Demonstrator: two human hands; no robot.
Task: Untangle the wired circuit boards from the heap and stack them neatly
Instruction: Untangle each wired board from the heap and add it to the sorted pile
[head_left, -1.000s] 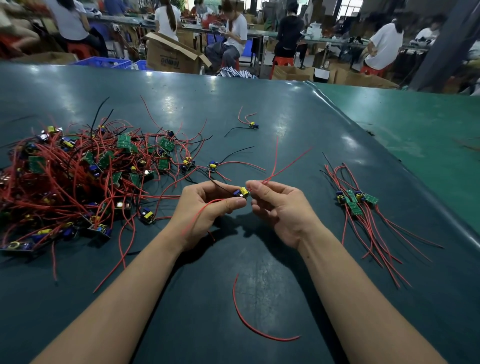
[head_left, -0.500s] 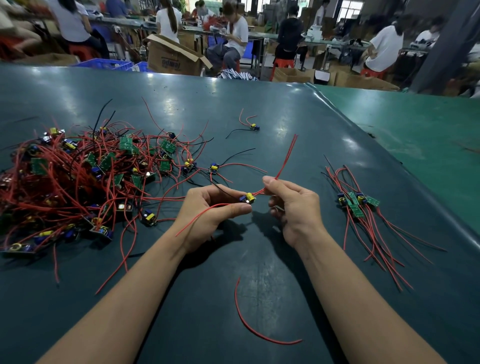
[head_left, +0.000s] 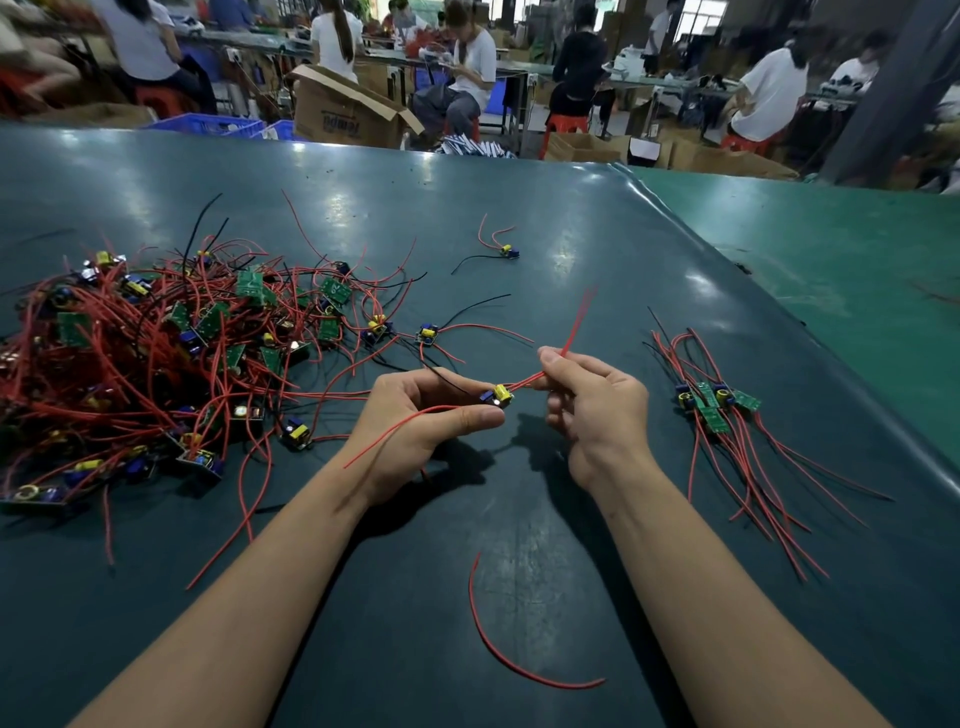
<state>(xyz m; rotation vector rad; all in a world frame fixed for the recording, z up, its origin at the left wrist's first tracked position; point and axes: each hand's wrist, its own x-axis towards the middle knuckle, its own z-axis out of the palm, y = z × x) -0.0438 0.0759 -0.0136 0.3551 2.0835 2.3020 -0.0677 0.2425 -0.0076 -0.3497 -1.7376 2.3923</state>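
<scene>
Mat (head_left: 519, 597) bare near edge | heap (head_left: 156, 353) L | stack (head_left: 717, 405) R

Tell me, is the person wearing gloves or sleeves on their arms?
No. Both the left hand and the right hand are bare, without gloves, rings or a watch. Both forearms are uncovered right down to the picture's bottom edge, so no sleeve shows.

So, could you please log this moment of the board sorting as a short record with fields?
left hand: left hand pinches the small board
right hand: right hand pinches the board's red wires, which point up and away
heap: tangled heap on the person's left
sorted pile: neat pile on the right, wires trailing toward the person
strays: loose red wire near the forearms; lone board farther back
surface: dark green table
</scene>
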